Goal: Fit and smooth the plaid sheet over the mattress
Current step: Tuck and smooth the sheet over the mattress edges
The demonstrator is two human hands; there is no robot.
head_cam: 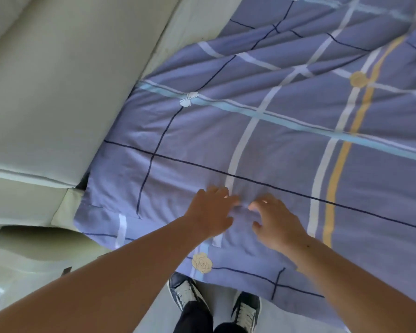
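Centrally, left hand (210,211) and right hand (277,223) rest side by side on the plaid sheet (286,145) — fingers spread. Folds lie beyond.

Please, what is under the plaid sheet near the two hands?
Nothing under the plaid sheet shows: the cloth covers it fully there. On top, the left hand and right hand touch it.

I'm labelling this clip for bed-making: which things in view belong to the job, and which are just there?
Belongs to the job:
plaid sheet, wrinkled toward the far side
left hand and right hand, both resting on it

Just there:
pale green padded furniture beside the sheet
shoes on the person's feet
floor
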